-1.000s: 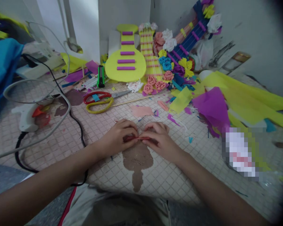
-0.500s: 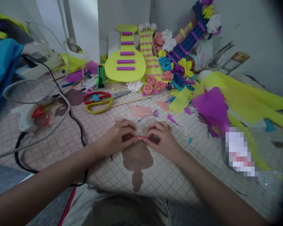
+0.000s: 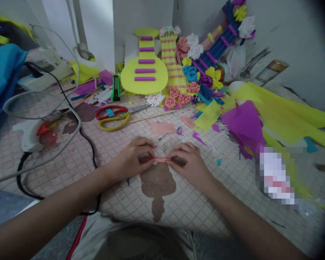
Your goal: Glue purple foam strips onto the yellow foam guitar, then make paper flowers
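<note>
A thin salmon-pink paper strip [image 3: 160, 160] is stretched level between my two hands, low over the tabletop. My left hand [image 3: 135, 155] pinches its left end between thumb and fingertips. At the right end, my right hand [image 3: 186, 159] pinches it in the same way. Just below the strip lies a brown bare patch [image 3: 158, 180] in the grid-patterned table cover. Beyond my hands lies a flat pink paper piece [image 3: 163, 128].
Red-and-yellow-handled scissors [image 3: 115, 124], a green cutter [image 3: 115, 87] and a yellow paper guitar [image 3: 144, 77] lie farther back. At left are a white glue gun [image 3: 31, 135] and looping cables. Purple paper [image 3: 243, 121] and yellow sheets [image 3: 281, 110] spread at right.
My right hand has shifted slightly to the right, and its fingers have straightened a little. More of the pink strip shows between my hands.
</note>
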The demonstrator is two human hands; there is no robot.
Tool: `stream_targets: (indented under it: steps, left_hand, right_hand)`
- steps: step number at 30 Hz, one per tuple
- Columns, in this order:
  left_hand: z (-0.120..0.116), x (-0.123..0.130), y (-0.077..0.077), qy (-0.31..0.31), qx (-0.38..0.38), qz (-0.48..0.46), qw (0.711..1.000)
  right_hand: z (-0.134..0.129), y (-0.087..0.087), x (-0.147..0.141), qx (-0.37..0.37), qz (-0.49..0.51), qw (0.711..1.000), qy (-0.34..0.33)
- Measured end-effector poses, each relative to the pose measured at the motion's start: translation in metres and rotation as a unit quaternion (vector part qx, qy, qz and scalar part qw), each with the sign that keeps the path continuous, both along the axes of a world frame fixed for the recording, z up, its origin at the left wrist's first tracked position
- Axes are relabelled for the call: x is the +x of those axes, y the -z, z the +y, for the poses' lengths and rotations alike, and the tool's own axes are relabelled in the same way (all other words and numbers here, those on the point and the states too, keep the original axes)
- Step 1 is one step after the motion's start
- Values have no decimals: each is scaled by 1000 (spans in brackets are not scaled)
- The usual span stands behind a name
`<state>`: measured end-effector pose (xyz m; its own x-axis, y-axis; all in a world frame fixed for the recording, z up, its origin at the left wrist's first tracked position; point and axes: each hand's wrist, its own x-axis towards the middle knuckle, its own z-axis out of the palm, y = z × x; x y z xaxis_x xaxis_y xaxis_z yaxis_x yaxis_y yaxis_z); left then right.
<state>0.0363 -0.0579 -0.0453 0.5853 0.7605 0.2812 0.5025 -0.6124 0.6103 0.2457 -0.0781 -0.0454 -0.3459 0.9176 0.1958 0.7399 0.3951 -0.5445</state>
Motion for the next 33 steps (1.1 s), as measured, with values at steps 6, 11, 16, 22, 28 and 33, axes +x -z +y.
stream_targets:
  steps: [6,11,16,22,28,33]
  left_hand:
    - [0,0,-1,18,-16,5,1000]
    - [1,1,-1,46,-19,-17,999]
    - [-1,2,-1,36,-53,-43,997]
    - [-4,1,-4,-30,-116,-46,992]
    - [-3,-1,-3,-61,-153,-58,985]
    - [0,-2,-1,-76,-185,-84,976]
  right_hand:
    - [-1,-5,-1,-40,17,999,-24]
    - [-1,-5,-2,-30,34,998,-37]
    - [2,-3,0,-10,56,995,-78]
    - [4,-3,-1,4,98,992,-75]
    - [6,0,-1,-9,166,985,-54]
    - [6,2,0,-44,174,983,-32]
